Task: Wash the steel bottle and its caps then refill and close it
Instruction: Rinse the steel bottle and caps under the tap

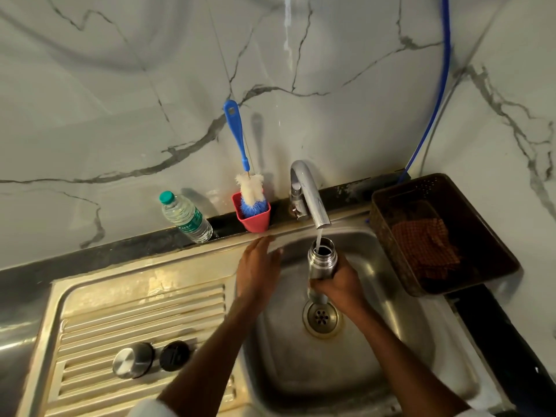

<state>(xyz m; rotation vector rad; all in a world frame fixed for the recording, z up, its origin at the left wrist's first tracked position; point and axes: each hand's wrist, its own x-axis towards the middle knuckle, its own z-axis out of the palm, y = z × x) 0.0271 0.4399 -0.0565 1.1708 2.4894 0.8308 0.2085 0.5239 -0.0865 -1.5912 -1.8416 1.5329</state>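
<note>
My right hand (338, 281) grips the open steel bottle (322, 258) upright over the sink basin (391, 341). Water runs from the chrome tap (310, 194) into the bottle's mouth. My left hand (258, 266) hovers flat with straight fingers over the sink's back left rim, holding nothing. On the ribbed drainboard (144, 311) lie a steel cap (132, 359) and a black inner cap (174, 355), side by side.
A blue bottle brush (240, 152) stands in a red cup (254, 216) behind the sink. A plastic water bottle (185, 216) stands to its left. A brown basket (391, 206) with a checked cloth (424, 242) sits at the right. The drain (321, 317) lies below the bottle.
</note>
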